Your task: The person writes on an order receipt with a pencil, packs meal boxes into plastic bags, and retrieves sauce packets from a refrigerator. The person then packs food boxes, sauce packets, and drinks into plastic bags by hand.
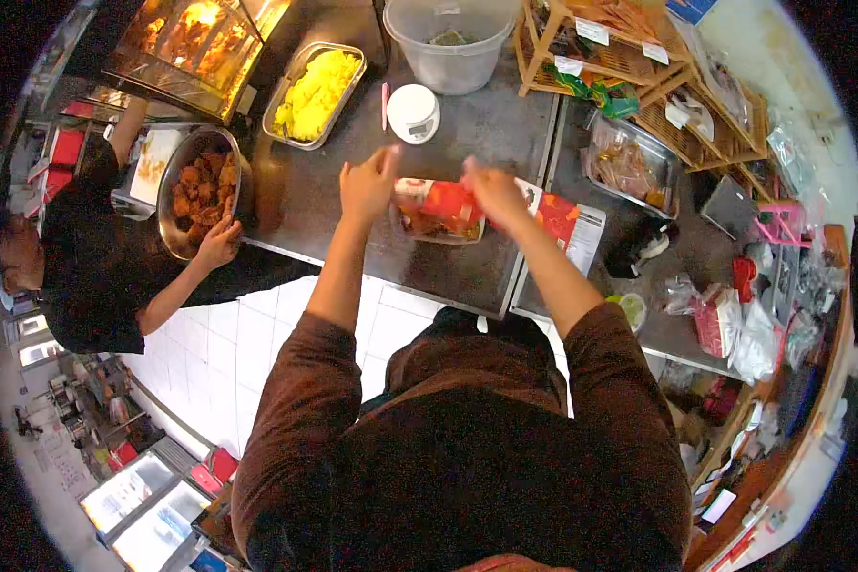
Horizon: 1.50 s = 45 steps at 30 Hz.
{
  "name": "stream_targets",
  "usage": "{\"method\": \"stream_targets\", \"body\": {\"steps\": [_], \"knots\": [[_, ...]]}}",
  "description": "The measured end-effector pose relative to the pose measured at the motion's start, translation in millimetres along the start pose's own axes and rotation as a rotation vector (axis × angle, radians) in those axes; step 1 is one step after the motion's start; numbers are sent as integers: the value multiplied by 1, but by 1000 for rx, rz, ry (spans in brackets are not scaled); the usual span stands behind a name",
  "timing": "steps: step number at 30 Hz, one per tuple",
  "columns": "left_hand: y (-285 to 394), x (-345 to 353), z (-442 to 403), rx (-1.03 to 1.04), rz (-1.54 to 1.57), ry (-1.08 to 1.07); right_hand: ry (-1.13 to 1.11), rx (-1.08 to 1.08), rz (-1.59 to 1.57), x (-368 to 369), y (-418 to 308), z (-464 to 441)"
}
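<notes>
On the dark metal table, a food tray (439,229) with a clear rim lies before me, partly covered by a red and white printed wrapper (443,198). My left hand (367,186) is raised at the wrapper's left end, fingers bent near one another; whether it pinches anything is too small to tell. Over the wrapper's right end is my right hand (496,194), blurred by motion, its fingertips close to the red surface. More red and white printed sheets (567,224) lie to the right of that hand. A round white scale (413,113) stands just beyond the tray.
At left a co-worker's hand (219,243) holds a metal bowl (170,205) of fried pieces. Behind are a tray of yellow food (316,93), a clear tub (448,57) and wooden racks (639,76). At right stand a metal tray (629,162) and plastic bags (755,329).
</notes>
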<state>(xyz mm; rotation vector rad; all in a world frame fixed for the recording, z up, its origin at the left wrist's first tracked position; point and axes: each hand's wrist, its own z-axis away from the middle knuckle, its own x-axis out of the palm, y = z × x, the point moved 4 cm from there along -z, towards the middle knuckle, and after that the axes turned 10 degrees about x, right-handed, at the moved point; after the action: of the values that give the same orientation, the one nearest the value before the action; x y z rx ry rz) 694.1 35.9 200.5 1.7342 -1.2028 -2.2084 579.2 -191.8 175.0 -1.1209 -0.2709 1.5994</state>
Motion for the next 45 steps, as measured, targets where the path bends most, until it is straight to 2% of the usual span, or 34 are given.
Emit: {"method": "stream_targets", "body": {"steps": [1, 2, 3, 4, 5, 7, 9, 11, 12, 14, 15, 16, 18, 19, 20, 21, 22, 23, 24, 26, 27, 29, 30, 31, 33, 34, 36, 38, 39, 40, 42, 43, 45], "knots": [[-6, 6, 7, -83, -95, -96, -18, 1, 95, 20, -1, 11], [-10, 12, 20, -82, -96, -98, 4, -120, 291, 41, -2, 18], [-14, 18, 39, -85, -184, -74, 294, -354, 396, 61, -2, 44], [-19, 29, 55, -88, -270, -55, 351, -300, 469, 81, 2, 60], [-34, 49, 68, -83, -268, -68, 239, -241, 397, 90, 0, 72], [-65, 78, 85, 2, -111, 76, 272, -302, 376, 110, 2, 92], [-68, 76, 93, 36, -200, 80, 301, -313, 360, 120, 6, 110], [-69, 69, 97, 48, -320, 90, 340, -225, 128, 125, 20, 118], [-84, 68, 99, 57, -319, 79, 346, -213, 124, 133, 29, 118], [-105, 74, 103, 110, 12, -42, 594, -123, -21, 136, 49, 120], [-63, 54, 110, 74, 189, -87, 419, 93, -32, 138, 55, 119], [-55, 62, 123, 83, 195, -107, 430, 114, -34, 146, 69, 114], [-53, 86, 144, -76, 400, -173, 374, 256, -261, 157, 111, 103], [-49, 101, 152, -43, 458, -160, 356, 319, -393, 152, 127, 104], [-45, 118, 158, -15, 514, -143, 368, 332, -396, 130, 133, 109], [-18, 113, 160, -71, 434, -188, 390, 221, -403, 107, 133, 112], [-24, 137, 161, -98, 727, -72, 408, 109, -409, 88, 135, 112], [-19, 142, 158, -157, 774, -56, 376, 86, -436, 79, 144, 107], [-17, 146, 155, -217, 819, -39, 500, -48, -377, 67, 142, 106], [-21, 150, 142, -311, 934, -25, 376, 157, -334, 49, 148, 114], [-21, 145, 130, -252, 828, -27, 380, 164, -339, 40, 149, 117], [-22, 129, 118, -350, 755, -187, 244, 290, -253, 26, 152, 120], [-15, 120, 112, -409, 747, -244, 249, 293, -258, 14, 150, 121], [-10, 107, 107, -472, 649, -333, 152, 328, -243, 7, 149, 119], [0, 95, 99, -478, 629, -362, 25, 385, -303, -3, 140, 125], [3, 90, 96, -489, 614, -385, 18, 384, -308, 5, 149, 122], [-8, 97, 95, -486, 508, -459, 139, 352, -237, 13, 161, 115], [-24, 120, 100, -287, 511, -398, 85, 362, -254, 27, 162, 127], [-17, 120, 112, -294, 495, -353, 272, 234, -150, 37, 162, 134], [-4, 117, 119, -16, 378, -299, 458, 106, -45, 45, 164, 140], [-8, 131, 143, 380, -14, -52, 386, 106, -22, 61, 180, 136], [-17, 138, 152, 274, 75, -154, 397, 64, 27, 65, 188, 135], [-15, 129, 142, 293, 128, -197, 402, -22, 173, 46, 176, 134]]}}
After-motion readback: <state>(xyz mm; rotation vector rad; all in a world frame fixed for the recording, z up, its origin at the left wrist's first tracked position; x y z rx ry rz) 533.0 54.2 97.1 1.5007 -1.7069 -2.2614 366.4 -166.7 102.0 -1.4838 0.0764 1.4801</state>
